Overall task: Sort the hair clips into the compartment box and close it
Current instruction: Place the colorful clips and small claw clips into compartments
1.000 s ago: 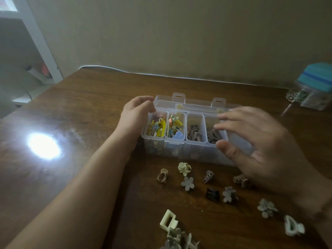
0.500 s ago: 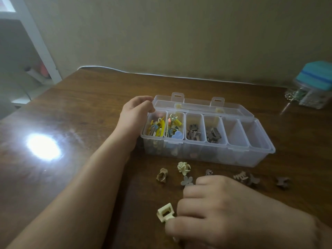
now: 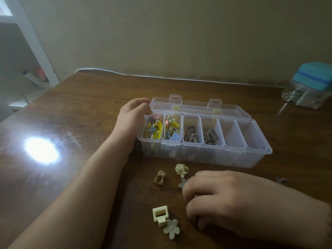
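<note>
Clips (image 3: 181,170) loose: six; box (image 3: 233,159) compartments: six.

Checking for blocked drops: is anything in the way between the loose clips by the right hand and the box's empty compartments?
Nothing visible. The box lid lies open behind, the two rightmost compartments are bare, and the table between the right hand and the box is unobstructed.

One compartment box (image 3: 206,155), six compartments; five loose clips (image 3: 181,169) fully visible.
</note>
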`<state>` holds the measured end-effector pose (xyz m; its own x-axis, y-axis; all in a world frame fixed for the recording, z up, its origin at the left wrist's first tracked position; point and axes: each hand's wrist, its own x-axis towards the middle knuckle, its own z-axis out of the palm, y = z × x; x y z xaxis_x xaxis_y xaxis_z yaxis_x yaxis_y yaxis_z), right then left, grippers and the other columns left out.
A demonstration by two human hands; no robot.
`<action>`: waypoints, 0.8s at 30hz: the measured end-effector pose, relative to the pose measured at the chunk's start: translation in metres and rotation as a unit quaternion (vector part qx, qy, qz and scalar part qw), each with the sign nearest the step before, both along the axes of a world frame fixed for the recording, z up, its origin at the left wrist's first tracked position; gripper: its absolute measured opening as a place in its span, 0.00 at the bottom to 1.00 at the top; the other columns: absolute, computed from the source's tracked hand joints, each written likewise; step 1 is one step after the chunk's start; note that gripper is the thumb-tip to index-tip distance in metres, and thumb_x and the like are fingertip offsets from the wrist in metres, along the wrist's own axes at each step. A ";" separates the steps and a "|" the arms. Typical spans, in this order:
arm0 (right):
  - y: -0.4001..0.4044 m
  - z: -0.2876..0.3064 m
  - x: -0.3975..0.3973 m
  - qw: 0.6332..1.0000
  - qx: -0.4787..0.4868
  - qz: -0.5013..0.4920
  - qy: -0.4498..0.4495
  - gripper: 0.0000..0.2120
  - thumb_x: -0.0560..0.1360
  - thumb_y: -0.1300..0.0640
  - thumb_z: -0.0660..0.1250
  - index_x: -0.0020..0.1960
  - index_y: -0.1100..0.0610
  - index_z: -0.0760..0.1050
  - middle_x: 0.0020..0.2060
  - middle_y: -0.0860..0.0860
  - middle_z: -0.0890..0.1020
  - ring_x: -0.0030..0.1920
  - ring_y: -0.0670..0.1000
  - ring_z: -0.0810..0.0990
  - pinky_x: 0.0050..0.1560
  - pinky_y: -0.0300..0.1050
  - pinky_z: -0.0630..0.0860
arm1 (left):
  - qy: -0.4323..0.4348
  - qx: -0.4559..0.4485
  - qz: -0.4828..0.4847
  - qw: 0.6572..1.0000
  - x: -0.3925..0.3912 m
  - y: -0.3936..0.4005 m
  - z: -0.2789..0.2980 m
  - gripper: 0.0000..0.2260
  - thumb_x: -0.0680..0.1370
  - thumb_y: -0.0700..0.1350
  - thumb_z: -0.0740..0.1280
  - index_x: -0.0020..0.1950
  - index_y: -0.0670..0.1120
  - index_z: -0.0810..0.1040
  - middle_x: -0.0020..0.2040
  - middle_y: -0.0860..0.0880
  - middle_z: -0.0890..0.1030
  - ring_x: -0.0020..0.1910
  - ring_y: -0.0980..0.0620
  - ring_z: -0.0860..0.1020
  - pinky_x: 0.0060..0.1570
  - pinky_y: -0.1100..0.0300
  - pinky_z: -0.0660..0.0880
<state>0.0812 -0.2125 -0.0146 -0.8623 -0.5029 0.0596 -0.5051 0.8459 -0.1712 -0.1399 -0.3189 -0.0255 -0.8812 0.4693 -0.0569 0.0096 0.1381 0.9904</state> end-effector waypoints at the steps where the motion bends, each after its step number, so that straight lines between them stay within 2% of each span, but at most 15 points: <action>1: 0.002 0.002 0.001 1.000 -0.009 -0.006 0.002 0.06 0.76 0.53 0.69 0.53 0.47 0.76 0.54 0.44 0.76 0.53 0.41 0.74 0.46 0.36 0.78 | -0.003 0.000 0.001 1.000 0.000 0.000 0.000 0.15 0.77 0.39 0.61 0.60 0.50 0.79 0.60 0.50 0.77 0.63 0.48 0.74 0.64 0.44 0.73; 3: 0.006 0.007 0.002 0.999 -0.046 -0.023 0.016 0.07 0.77 0.54 0.66 0.55 0.48 0.78 0.55 0.44 0.77 0.55 0.41 0.75 0.49 0.38 0.78 | -0.004 0.002 0.002 1.000 0.000 -0.001 0.000 0.15 0.77 0.39 0.62 0.60 0.50 0.79 0.61 0.49 0.78 0.63 0.46 0.75 0.64 0.42 0.73; 6: 0.016 0.012 0.002 0.988 -0.112 -0.054 0.087 0.09 0.77 0.58 0.65 0.55 0.53 0.80 0.53 0.47 0.79 0.55 0.42 0.78 0.51 0.38 0.77 | -0.007 0.003 0.003 1.000 0.000 0.000 0.000 0.15 0.77 0.39 0.62 0.60 0.50 0.79 0.61 0.48 0.78 0.63 0.45 0.75 0.64 0.41 0.74; 9: 0.028 0.013 -0.002 0.950 -0.184 -0.142 0.210 0.07 0.75 0.59 0.68 0.52 0.56 0.81 0.49 0.48 0.82 0.53 0.43 0.80 0.54 0.37 0.77 | -0.010 0.005 0.002 1.000 0.000 0.000 0.000 0.15 0.76 0.39 0.62 0.60 0.50 0.79 0.60 0.49 0.78 0.62 0.46 0.76 0.63 0.42 0.75; 11: 0.037 0.010 -0.006 0.923 -0.170 -0.221 0.265 0.08 0.74 0.55 0.68 0.52 0.56 0.80 0.48 0.48 0.82 0.53 0.42 0.80 0.55 0.36 0.76 | -0.008 0.003 0.000 1.000 0.000 0.000 0.000 0.15 0.77 0.39 0.61 0.60 0.50 0.79 0.59 0.50 0.78 0.62 0.47 0.75 0.63 0.43 0.75; 14: 0.044 0.001 -0.008 0.922 -0.111 -0.300 0.217 0.15 0.77 0.45 0.61 0.57 0.51 0.79 0.55 0.45 0.82 0.61 0.43 0.76 0.63 0.44 0.73 | -0.004 0.003 0.001 1.000 0.000 0.000 0.000 0.14 0.77 0.39 0.61 0.60 0.50 0.79 0.58 0.51 0.78 0.62 0.48 0.75 0.63 0.44 0.75; 16: 0.044 0.001 -0.008 0.924 -0.061 -0.325 0.193 0.23 0.79 0.38 0.52 0.63 0.48 0.76 0.63 0.42 0.77 0.70 0.45 0.69 0.70 0.50 0.63 | -0.003 0.002 0.003 1.000 0.000 0.000 0.000 0.15 0.77 0.39 0.61 0.61 0.49 0.79 0.60 0.50 0.77 0.63 0.47 0.75 0.63 0.44 0.75; 19: 0.041 0.005 -0.007 0.935 0.023 -0.333 0.119 0.35 0.77 0.30 0.36 0.73 0.45 0.63 0.71 0.39 0.63 0.77 0.43 0.49 0.75 0.47 0.44 | 0.001 0.001 -0.002 1.000 0.001 0.000 0.000 0.15 0.77 0.39 0.62 0.61 0.49 0.79 0.61 0.49 0.77 0.63 0.47 0.74 0.63 0.45 0.75; 21: 0.041 0.004 -0.007 0.936 0.085 -0.332 0.075 0.40 0.72 0.27 0.28 0.75 0.43 0.56 0.74 0.38 0.55 0.77 0.43 0.41 0.76 0.51 0.38 | 0.002 0.002 0.000 1.000 0.001 0.000 0.000 0.15 0.77 0.39 0.62 0.61 0.49 0.79 0.61 0.49 0.77 0.63 0.47 0.74 0.63 0.45 0.75; 22: 0.040 0.004 -0.008 0.936 0.087 -0.334 0.071 0.41 0.72 0.26 0.29 0.75 0.43 0.57 0.75 0.39 0.56 0.78 0.44 0.43 0.76 0.53 0.40 | 0.001 0.002 0.002 1.000 0.001 0.000 0.000 0.15 0.77 0.39 0.62 0.60 0.49 0.79 0.61 0.49 0.77 0.63 0.47 0.74 0.63 0.44 0.74; 24: 0.038 0.004 -0.008 0.931 0.036 -0.347 0.102 0.38 0.76 0.28 0.35 0.73 0.47 0.66 0.73 0.44 0.67 0.77 0.47 0.55 0.74 0.54 0.49 | 0.003 0.002 0.003 1.000 0.000 0.000 0.000 0.15 0.77 0.39 0.61 0.61 0.49 0.79 0.61 0.50 0.77 0.63 0.47 0.74 0.63 0.45 0.74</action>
